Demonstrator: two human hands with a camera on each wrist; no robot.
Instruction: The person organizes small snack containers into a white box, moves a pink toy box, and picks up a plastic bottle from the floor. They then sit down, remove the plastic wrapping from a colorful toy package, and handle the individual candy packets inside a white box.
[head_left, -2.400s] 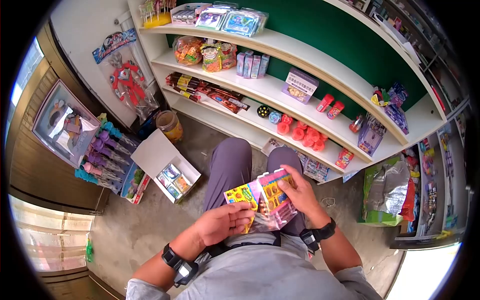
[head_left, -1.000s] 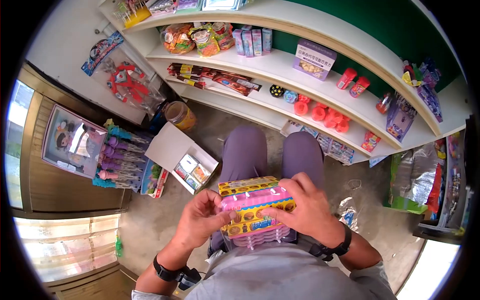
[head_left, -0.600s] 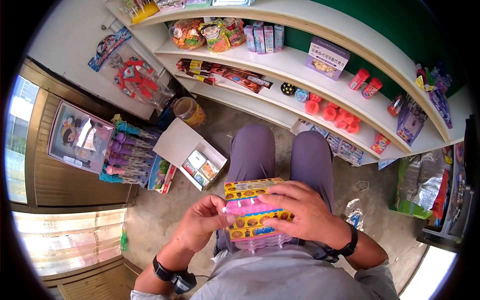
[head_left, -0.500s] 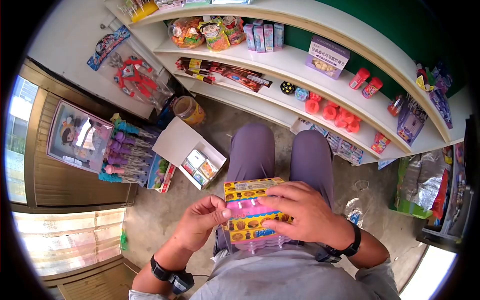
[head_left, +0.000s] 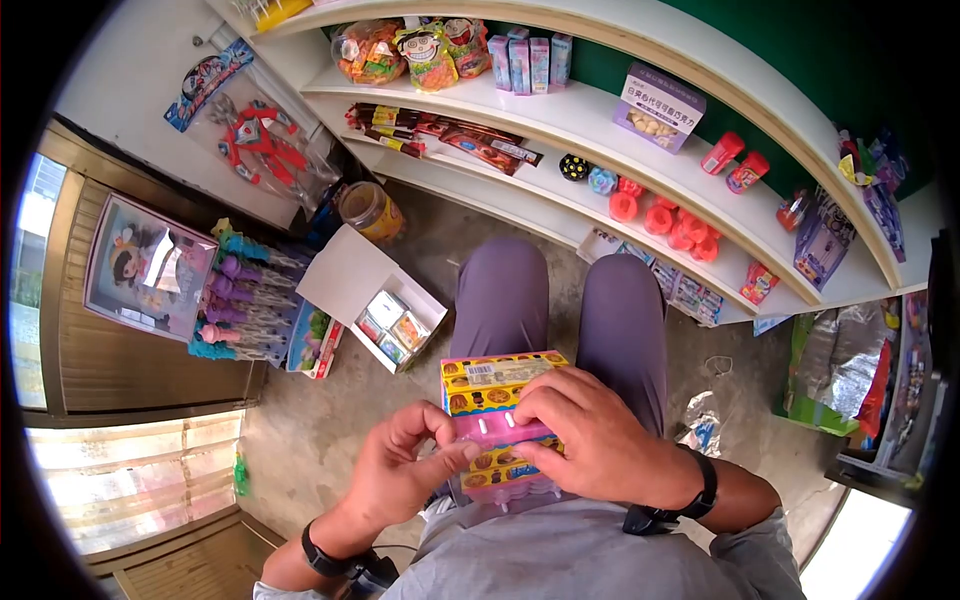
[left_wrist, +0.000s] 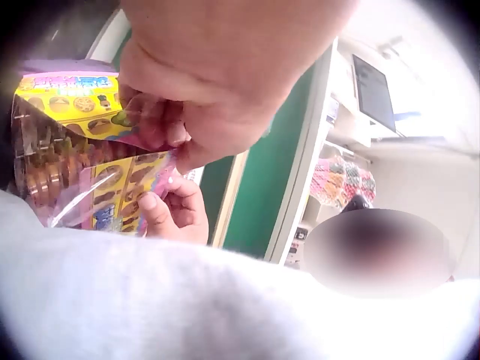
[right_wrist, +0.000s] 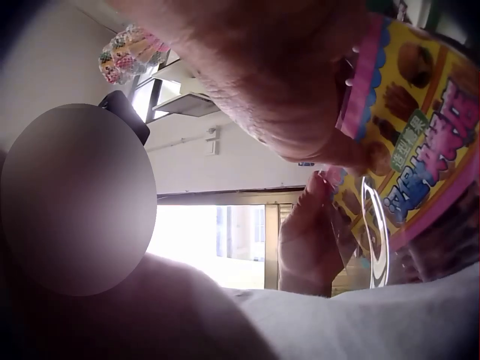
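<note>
A box of candy (head_left: 505, 372), yellow and pink with burger pictures, stands between my thighs against my lap. Small white pegs show along its pink middle strip. My left hand (head_left: 405, 465) pinches the strip's left end between thumb and bent forefinger. Opposite it, my right hand (head_left: 610, 445) grips the strip's right part, thumb below and fingers above. Both thumbs come close together at the pink edge in the left wrist view, where candy pieces show through the box's clear wrap (left_wrist: 45, 169). The right wrist view shows the printed front panel (right_wrist: 427, 127) close up.
An open white carton (head_left: 375, 300) with small packets sits on the floor ahead to the left. Beyond my knees runs a curved white shelf unit (head_left: 440, 180) of sweets. A foil wrapper (head_left: 702, 420) lies on the floor at the right; a green bag (head_left: 835, 370) stands farther right.
The box was turned from a slanted hold to face me squarely, and my left hand went from loose to pinching its edge. Lately my right fingers drew in and bent more over the pink strip.
</note>
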